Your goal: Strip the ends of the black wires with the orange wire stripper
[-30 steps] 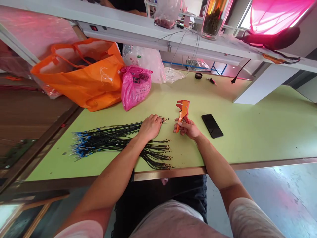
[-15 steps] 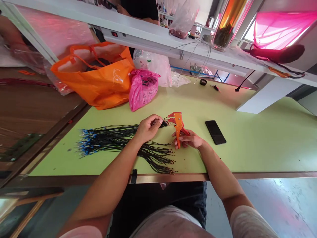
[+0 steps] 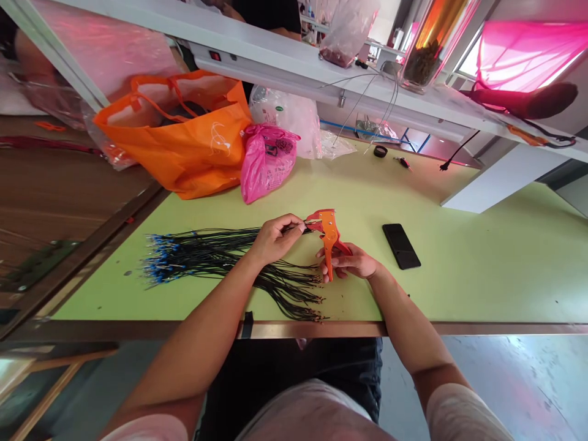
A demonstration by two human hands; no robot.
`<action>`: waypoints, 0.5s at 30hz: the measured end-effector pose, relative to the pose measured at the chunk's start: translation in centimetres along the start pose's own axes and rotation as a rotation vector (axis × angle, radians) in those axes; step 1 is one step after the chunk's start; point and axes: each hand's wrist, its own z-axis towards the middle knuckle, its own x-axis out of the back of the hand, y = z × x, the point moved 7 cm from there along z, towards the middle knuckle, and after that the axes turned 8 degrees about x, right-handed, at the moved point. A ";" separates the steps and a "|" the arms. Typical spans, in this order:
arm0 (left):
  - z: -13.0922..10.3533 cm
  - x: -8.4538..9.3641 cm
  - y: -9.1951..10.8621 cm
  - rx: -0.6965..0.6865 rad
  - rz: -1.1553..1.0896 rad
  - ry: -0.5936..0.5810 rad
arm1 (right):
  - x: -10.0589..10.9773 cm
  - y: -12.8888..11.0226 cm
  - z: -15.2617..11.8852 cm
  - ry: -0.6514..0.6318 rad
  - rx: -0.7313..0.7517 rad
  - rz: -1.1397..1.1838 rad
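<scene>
The left hand [image 3: 274, 239] is pinching black wire [image 3: 288, 229]; to its right, the curled right hand [image 3: 356, 263] is gripping an orange wire stripper [image 3: 327, 234].

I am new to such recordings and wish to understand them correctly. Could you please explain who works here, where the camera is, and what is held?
No machine works here, only a person with bare hands. The camera is worn on the head and looks forward and down. On the green tabletop lies a bundle of thin black wires with blue parts at its left end. The left hand pinches black wire close to the head of an orange-and-red tool; how many strands, I cannot tell. The right hand grips that tool's handles. A black phone lies farther right.
</scene>
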 end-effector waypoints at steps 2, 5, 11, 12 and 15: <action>0.0 0.0 -0.1 0.015 -0.003 -0.007 | -0.1 0.0 0.0 -0.016 0.001 -0.005; 0.1 0.0 -0.4 0.037 0.012 -0.002 | -0.2 0.0 0.0 -0.036 -0.002 -0.013; 0.1 0.1 -0.4 0.041 0.002 -0.006 | -0.2 0.1 -0.1 -0.020 0.002 -0.020; 0.1 0.1 -0.3 0.041 0.003 -0.007 | -0.2 0.1 0.0 -0.014 0.003 -0.020; 0.0 0.2 -0.1 0.039 0.007 -0.005 | -0.3 0.2 0.1 0.003 0.002 -0.029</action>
